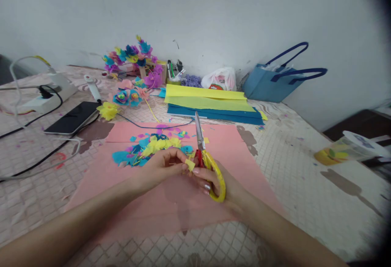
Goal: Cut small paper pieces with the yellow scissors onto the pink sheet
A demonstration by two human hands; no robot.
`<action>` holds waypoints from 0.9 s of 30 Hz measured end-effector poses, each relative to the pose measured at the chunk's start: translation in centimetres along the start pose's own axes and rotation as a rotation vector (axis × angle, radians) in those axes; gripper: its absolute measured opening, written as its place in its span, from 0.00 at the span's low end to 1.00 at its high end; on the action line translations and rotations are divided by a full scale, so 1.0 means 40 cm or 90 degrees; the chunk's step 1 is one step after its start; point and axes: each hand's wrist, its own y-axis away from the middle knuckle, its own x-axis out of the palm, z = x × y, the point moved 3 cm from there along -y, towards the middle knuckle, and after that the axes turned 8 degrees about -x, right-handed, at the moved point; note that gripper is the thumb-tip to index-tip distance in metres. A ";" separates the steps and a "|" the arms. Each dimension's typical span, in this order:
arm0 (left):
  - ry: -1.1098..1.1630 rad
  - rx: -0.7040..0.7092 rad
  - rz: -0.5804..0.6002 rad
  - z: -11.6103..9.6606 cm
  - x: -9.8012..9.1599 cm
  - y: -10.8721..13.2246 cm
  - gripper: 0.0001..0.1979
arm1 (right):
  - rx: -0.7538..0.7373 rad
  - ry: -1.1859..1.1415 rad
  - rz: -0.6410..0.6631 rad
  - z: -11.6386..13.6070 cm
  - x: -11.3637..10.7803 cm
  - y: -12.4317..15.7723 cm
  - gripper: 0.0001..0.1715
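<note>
Between the fingertips of my left hand (166, 164) is a small yellow paper piece (190, 164). My right hand (218, 179) is closed around the handles of a pair of scissors (214, 173), whose blades point up and away from me. The fingertips of my right hand come close to the yellow piece; I cannot tell if they touch it. Beneath both hands lies a large pink paper sheet (244, 185). A heap of blue, yellow and purple paper cuttings (131, 156) rests on it, just beyond my left hand.
Yellow and blue sheets (210, 104) are stacked at the back, near a blue bag (269, 82). Paper flowers (131, 94), a phone (72, 118), a glue gun (92, 88) and a power strip (51, 96) with cables sit left. A plastic cup (345, 149) lies right.
</note>
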 end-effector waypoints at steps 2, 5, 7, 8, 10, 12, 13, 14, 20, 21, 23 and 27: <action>0.010 -0.021 -0.010 0.001 -0.001 -0.002 0.07 | -0.009 0.043 -0.031 0.011 0.003 0.002 0.18; -0.009 -0.052 -0.022 0.005 0.000 -0.003 0.08 | -0.030 0.106 -0.086 0.028 0.007 0.006 0.21; -0.028 -0.070 -0.025 0.009 0.001 -0.003 0.08 | -0.045 0.138 -0.106 0.036 0.010 0.007 0.22; -0.035 -0.077 -0.027 0.011 0.002 -0.002 0.08 | -0.052 0.155 -0.110 0.038 0.011 0.007 0.23; -0.039 -0.084 -0.026 0.012 0.004 -0.001 0.08 | -0.069 0.186 -0.114 0.040 0.011 0.006 0.23; -0.027 -0.085 -0.023 0.009 0.008 0.001 0.09 | -0.080 0.201 -0.117 0.041 0.009 0.005 0.23; -0.017 -0.084 -0.022 0.007 0.009 0.001 0.11 | -0.080 0.201 -0.118 0.041 0.009 0.005 0.23; -0.008 -0.084 -0.023 0.005 0.011 0.002 0.13 | -0.075 0.198 -0.119 0.040 0.008 0.005 0.22; -0.042 -0.058 -0.035 0.007 0.014 0.000 0.13 | -0.048 0.193 -0.105 0.032 0.008 0.007 0.22; -0.043 -0.053 -0.037 0.009 0.012 -0.001 0.12 | -0.043 0.191 -0.097 0.031 0.009 0.007 0.23; -0.016 -0.054 -0.058 0.012 0.004 -0.003 0.13 | -0.049 0.197 -0.079 0.033 0.012 0.006 0.25; 0.102 -0.054 -0.140 0.007 -0.020 -0.006 0.12 | -0.077 0.285 -0.044 0.046 0.018 0.010 0.25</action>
